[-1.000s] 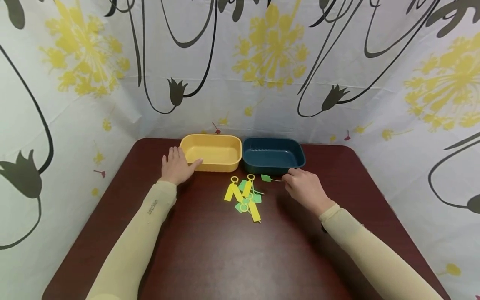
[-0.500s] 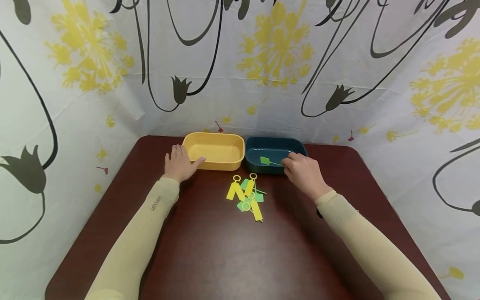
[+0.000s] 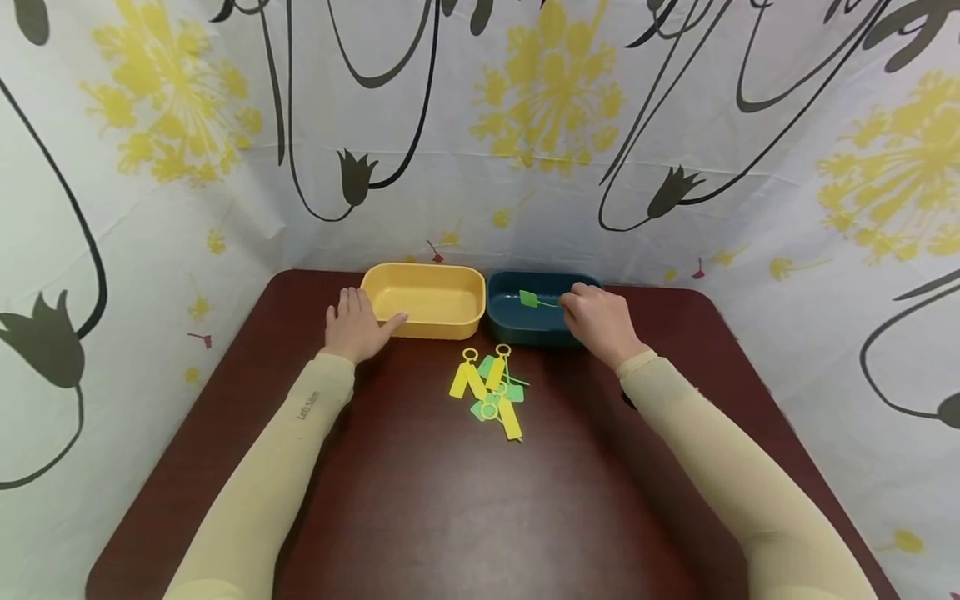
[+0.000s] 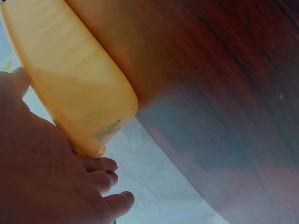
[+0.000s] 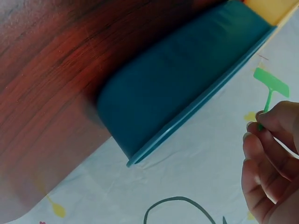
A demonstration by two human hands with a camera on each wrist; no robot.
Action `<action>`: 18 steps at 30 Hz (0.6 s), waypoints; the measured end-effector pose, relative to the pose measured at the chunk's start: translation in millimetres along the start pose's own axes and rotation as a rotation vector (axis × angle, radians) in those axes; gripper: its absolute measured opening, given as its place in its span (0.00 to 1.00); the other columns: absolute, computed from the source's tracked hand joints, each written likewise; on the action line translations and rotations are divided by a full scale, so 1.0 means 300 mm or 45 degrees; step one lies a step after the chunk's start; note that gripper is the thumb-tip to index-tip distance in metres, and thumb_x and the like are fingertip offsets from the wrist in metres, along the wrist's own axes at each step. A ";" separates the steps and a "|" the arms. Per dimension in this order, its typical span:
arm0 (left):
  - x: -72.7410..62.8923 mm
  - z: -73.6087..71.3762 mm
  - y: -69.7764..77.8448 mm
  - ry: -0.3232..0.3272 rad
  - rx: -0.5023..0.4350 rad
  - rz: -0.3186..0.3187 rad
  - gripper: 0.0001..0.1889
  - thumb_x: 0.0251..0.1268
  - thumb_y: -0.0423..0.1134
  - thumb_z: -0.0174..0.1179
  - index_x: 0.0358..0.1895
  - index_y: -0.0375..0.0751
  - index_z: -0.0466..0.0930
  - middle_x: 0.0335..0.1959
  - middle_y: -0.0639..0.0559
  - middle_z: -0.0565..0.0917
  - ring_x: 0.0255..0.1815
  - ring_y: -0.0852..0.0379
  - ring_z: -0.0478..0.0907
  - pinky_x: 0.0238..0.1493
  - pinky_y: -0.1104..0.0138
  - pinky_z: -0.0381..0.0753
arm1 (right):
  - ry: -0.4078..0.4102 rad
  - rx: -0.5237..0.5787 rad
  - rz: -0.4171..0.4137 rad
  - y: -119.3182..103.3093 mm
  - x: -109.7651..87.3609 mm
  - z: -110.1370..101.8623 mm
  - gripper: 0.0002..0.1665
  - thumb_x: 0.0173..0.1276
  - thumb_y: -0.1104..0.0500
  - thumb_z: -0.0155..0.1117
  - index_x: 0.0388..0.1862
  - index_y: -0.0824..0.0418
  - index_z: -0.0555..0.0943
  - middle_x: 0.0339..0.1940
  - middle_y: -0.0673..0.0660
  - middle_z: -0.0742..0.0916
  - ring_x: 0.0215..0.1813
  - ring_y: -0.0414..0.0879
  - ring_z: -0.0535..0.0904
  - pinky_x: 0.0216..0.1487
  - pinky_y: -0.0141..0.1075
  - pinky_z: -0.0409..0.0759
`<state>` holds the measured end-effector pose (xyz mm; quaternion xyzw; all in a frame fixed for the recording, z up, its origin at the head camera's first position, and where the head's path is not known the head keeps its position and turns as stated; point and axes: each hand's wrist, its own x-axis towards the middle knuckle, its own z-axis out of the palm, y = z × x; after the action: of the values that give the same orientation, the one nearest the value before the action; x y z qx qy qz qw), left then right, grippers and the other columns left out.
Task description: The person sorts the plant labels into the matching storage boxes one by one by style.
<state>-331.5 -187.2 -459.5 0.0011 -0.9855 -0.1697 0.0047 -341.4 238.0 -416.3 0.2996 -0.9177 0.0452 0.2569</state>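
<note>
My right hand (image 3: 600, 321) pinches the thin stem of a green cable-tie tag (image 3: 528, 298) between thumb and fingertips. In the head view the tag's flat square end hangs over the dark blue bin (image 3: 531, 332); in the right wrist view the tag (image 5: 271, 83) is above the bin's rim. My left hand (image 3: 352, 329) rests at the near left corner of the yellow bin (image 3: 438, 327), fingers extended and thumb touching its rim. In front of the bins lies a loose pile of yellow tags with rings (image 3: 510, 421) and green tags (image 3: 514, 393), partly overlapping.
Both bins stand side by side at the far edge of a dark red-brown table (image 3: 450, 517). Behind and around it hangs a white floral-patterned cloth (image 3: 465, 192). The bare tabletop extends toward me in front of the pile.
My right hand has lifted the green cable-tie tag from in front of the blue bin and carried it forward over the bin. The left hand has stayed at the yellow bin.
</note>
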 end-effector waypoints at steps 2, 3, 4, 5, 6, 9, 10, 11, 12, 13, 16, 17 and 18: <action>0.000 0.001 0.002 0.004 -0.004 0.003 0.62 0.66 0.77 0.40 0.77 0.22 0.34 0.79 0.25 0.39 0.80 0.33 0.35 0.74 0.38 0.37 | -0.039 -0.007 0.009 0.006 0.013 0.011 0.11 0.71 0.66 0.60 0.35 0.59 0.89 0.22 0.52 0.73 0.20 0.46 0.67 0.17 0.39 0.66; -0.001 0.002 0.003 0.005 -0.005 0.002 0.61 0.66 0.77 0.40 0.77 0.22 0.34 0.79 0.25 0.39 0.80 0.33 0.35 0.74 0.38 0.38 | -0.062 -0.010 0.014 0.008 0.019 0.017 0.11 0.72 0.66 0.60 0.36 0.59 0.89 0.22 0.53 0.74 0.21 0.46 0.67 0.18 0.39 0.66; -0.001 0.001 0.001 0.005 -0.003 0.002 0.61 0.66 0.77 0.40 0.77 0.22 0.34 0.79 0.25 0.39 0.80 0.33 0.35 0.74 0.38 0.38 | -0.085 -0.012 0.016 0.009 0.029 0.024 0.11 0.72 0.65 0.60 0.36 0.59 0.89 0.23 0.53 0.74 0.21 0.46 0.68 0.18 0.40 0.67; -0.001 0.000 0.000 0.004 0.001 -0.002 0.61 0.66 0.77 0.40 0.77 0.22 0.34 0.79 0.25 0.40 0.80 0.33 0.35 0.74 0.38 0.38 | -0.107 -0.014 0.017 0.010 0.038 0.031 0.11 0.73 0.65 0.60 0.37 0.59 0.89 0.23 0.53 0.75 0.22 0.46 0.69 0.19 0.40 0.69; 0.000 -0.001 -0.002 0.004 0.003 -0.004 0.61 0.67 0.77 0.40 0.77 0.22 0.34 0.79 0.25 0.40 0.80 0.33 0.35 0.74 0.38 0.38 | -0.126 -0.014 0.020 0.011 0.047 0.038 0.11 0.73 0.65 0.59 0.38 0.59 0.90 0.24 0.53 0.75 0.23 0.46 0.70 0.20 0.40 0.71; 0.001 0.000 -0.007 0.001 0.008 -0.004 0.61 0.67 0.77 0.39 0.77 0.22 0.34 0.79 0.25 0.41 0.80 0.33 0.35 0.74 0.38 0.38 | -0.170 -0.003 0.030 0.017 0.072 0.058 0.12 0.73 0.64 0.59 0.38 0.59 0.90 0.25 0.53 0.76 0.24 0.47 0.73 0.22 0.41 0.75; 0.001 0.001 -0.008 0.002 0.010 -0.003 0.61 0.67 0.77 0.39 0.77 0.22 0.34 0.79 0.25 0.41 0.80 0.33 0.35 0.74 0.39 0.38 | -0.181 0.002 0.033 0.021 0.079 0.064 0.11 0.73 0.64 0.59 0.38 0.59 0.90 0.25 0.53 0.77 0.25 0.47 0.73 0.23 0.42 0.76; 0.002 0.001 -0.008 0.002 0.012 -0.002 0.61 0.67 0.77 0.39 0.77 0.22 0.34 0.79 0.25 0.40 0.80 0.33 0.35 0.74 0.39 0.38 | -0.190 0.008 0.036 0.024 0.085 0.070 0.11 0.73 0.64 0.60 0.38 0.58 0.90 0.26 0.53 0.77 0.25 0.47 0.74 0.24 0.42 0.77; 0.002 0.002 -0.009 0.004 0.011 0.001 0.61 0.67 0.77 0.39 0.77 0.21 0.34 0.79 0.25 0.40 0.80 0.33 0.35 0.74 0.38 0.38 | -0.199 0.016 0.039 0.029 0.091 0.076 0.11 0.72 0.65 0.60 0.38 0.58 0.90 0.26 0.53 0.77 0.25 0.47 0.74 0.24 0.42 0.77; 0.002 0.002 -0.008 0.005 0.010 0.005 0.61 0.67 0.77 0.39 0.77 0.21 0.34 0.79 0.25 0.40 0.80 0.32 0.35 0.74 0.38 0.38 | -0.208 0.020 0.041 0.033 0.096 0.081 0.11 0.72 0.65 0.60 0.38 0.58 0.90 0.26 0.53 0.77 0.25 0.47 0.74 0.25 0.42 0.77; 0.002 0.002 -0.007 0.007 0.014 0.011 0.61 0.67 0.77 0.39 0.77 0.21 0.35 0.79 0.24 0.40 0.80 0.32 0.35 0.74 0.38 0.39 | -0.243 0.022 0.048 0.044 0.108 0.096 0.12 0.71 0.66 0.59 0.36 0.59 0.90 0.26 0.54 0.77 0.24 0.47 0.73 0.26 0.43 0.77; 0.002 0.003 -0.006 0.007 0.015 0.012 0.61 0.67 0.77 0.39 0.77 0.21 0.34 0.78 0.24 0.40 0.80 0.32 0.35 0.74 0.38 0.39 | -0.255 0.020 0.051 0.047 0.111 0.100 0.13 0.71 0.67 0.58 0.34 0.58 0.89 0.26 0.54 0.77 0.24 0.48 0.73 0.26 0.43 0.77; 0.002 0.003 -0.005 0.008 0.016 0.013 0.61 0.67 0.77 0.39 0.77 0.21 0.34 0.78 0.24 0.39 0.80 0.32 0.35 0.74 0.38 0.38 | -0.265 0.013 0.053 0.050 0.114 0.104 0.13 0.71 0.67 0.58 0.34 0.58 0.89 0.26 0.54 0.78 0.24 0.48 0.73 0.26 0.43 0.77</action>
<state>-332.2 -188.4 -460.9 -0.0035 -0.9865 -0.1637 0.0088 -387.5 224.9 -425.2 0.2850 -0.9452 0.0237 0.1577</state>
